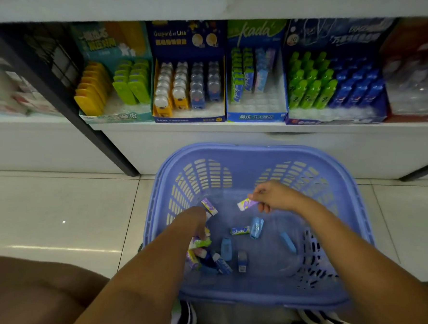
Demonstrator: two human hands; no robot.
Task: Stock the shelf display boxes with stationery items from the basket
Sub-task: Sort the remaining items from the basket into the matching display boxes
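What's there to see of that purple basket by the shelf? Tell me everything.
The basket is lilac-blue plastic, a rounded rectangle with slotted walls and a solid bottom. It sits upright on the tiled floor before the shelf. A few stationery items lie loose inside. Both hands reach in: the left hand grips eraser packs near the left wall, and the right hand pinches a purple eraser above the middle.
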